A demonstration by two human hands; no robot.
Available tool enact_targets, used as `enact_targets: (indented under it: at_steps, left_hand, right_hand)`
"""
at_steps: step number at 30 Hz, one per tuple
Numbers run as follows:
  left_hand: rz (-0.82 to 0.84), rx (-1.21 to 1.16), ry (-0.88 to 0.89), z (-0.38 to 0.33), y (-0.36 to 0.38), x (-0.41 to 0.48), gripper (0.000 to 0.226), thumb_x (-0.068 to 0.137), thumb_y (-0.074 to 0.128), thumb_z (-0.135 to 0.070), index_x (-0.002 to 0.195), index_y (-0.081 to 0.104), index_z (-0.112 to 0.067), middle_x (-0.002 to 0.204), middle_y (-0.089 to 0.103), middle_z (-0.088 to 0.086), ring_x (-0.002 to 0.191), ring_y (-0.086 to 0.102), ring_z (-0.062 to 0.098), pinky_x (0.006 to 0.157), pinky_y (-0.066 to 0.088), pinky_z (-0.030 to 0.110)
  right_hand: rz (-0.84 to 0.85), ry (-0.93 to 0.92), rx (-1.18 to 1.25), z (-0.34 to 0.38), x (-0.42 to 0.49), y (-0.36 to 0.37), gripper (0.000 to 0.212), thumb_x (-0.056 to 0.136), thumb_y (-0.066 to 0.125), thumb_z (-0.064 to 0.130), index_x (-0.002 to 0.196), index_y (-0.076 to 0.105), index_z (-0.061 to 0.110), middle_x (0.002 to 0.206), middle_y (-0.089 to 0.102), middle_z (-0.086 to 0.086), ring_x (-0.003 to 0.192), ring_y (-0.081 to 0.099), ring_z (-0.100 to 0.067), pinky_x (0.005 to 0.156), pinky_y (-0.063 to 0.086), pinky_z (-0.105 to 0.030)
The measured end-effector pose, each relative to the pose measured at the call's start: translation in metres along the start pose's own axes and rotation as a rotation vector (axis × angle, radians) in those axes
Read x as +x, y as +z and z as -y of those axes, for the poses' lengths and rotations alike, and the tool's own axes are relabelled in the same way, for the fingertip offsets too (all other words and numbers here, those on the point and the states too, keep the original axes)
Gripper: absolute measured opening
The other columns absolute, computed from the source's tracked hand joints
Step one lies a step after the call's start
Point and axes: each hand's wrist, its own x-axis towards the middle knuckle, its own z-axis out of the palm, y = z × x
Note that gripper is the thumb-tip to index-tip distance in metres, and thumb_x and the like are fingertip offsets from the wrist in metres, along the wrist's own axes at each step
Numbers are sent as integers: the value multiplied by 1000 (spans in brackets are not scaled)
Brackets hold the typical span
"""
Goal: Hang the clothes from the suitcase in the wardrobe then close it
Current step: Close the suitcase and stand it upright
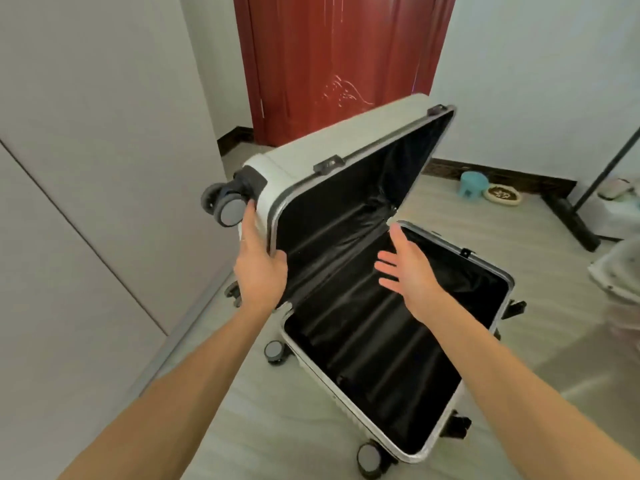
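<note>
Suitcase (325, 147): white hard-shell wheeled case with black lining, open on the pale floor (242, 410), between both hands.
Left hand (259, 268): grips the raised lid's rim, beside a grey wheel (230, 211).
Right hand (407, 268): fingers spread, holding nothing, above the lower half.

Glossy black cloth lining (363, 341), metal-rimmed suitcase (304, 150)
</note>
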Motion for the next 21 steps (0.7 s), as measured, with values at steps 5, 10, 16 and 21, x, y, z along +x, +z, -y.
enact_targets:
  at_steps: [5,10,16,21]
  left_hand:
    - [102,81,200,17,13,-38,84,92,63,-11,156,14,-37,151,45,-3,106,61,23,75,44,30]
    - [142,196,323,32,14,-54,80,87,74,-22,148,24,-35,151,37,9,117,57,33,82,52,42]
    - [221,339,365,52,-28,-53,25,88,55,-38,111,56,-27,113,63,-8,94,65,16,67,46,30]
    - [41,-1,-58,9,-56,-18,13,94,46,-30,92,59,-29,92,71,-9,91,67,18,77,48,32]
  right_hand:
    - [0,-21,125,29,-13,-21,82,89,47,71,154,29,24,141,54,-11,117,61,-24,99,51,-42]
    - [44,8,209,19,-16,-26,77,86,55,70,148,39,27,133,61,-10,100,72,-25,88,58,-42]
    - [-16,-35,306,-2,-10,-17,55,86,74,41,133,53,21,117,71,3,100,72,-20,68,61,-35]
    - [-41,-19,353,-31,-20,-24,55,86,74,43,133,51,23,118,70,5,105,70,-20,63,61,-33]
